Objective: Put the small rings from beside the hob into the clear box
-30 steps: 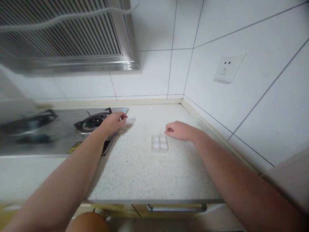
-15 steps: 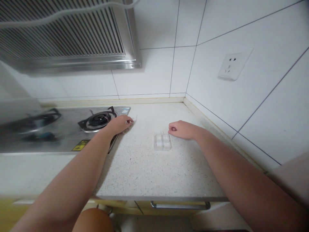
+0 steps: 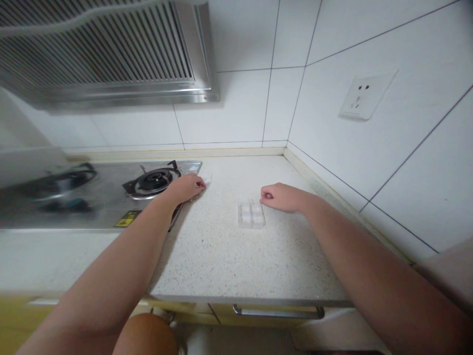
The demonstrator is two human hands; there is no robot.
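Observation:
On the speckled countertop (image 3: pixel 221 256) sits a small clear plastic box (image 3: pixel 251 215) with divided compartments; what is in them is too blurred to tell. My left hand (image 3: pixel 188 188), fingers pinched, is beside the right edge of the stove. At its fingertips shows a faint see-through piece (image 3: pixel 208 180), mostly hidden by the hand and too blurred to name. My right hand (image 3: pixel 279 196) rests just right of the box, near its back corner, with the fingers curled in. Whatever those fingers hold, if anything, is hidden.
A steel gas stove (image 3: pixel 103 212) with a black burner (image 3: pixel 155 180) lies to the left, beneath a slatted range hood (image 3: pixel 111 54). White tiled walls meet at the back corner. A wall socket (image 3: pixel 364 96) is on the right. A drawer handle (image 3: pixel 277 313) is under the counter's front edge.
The whole view has shifted slightly, so things appear a little further right and higher. Both hands keep nearly the same places and the same closed shape.

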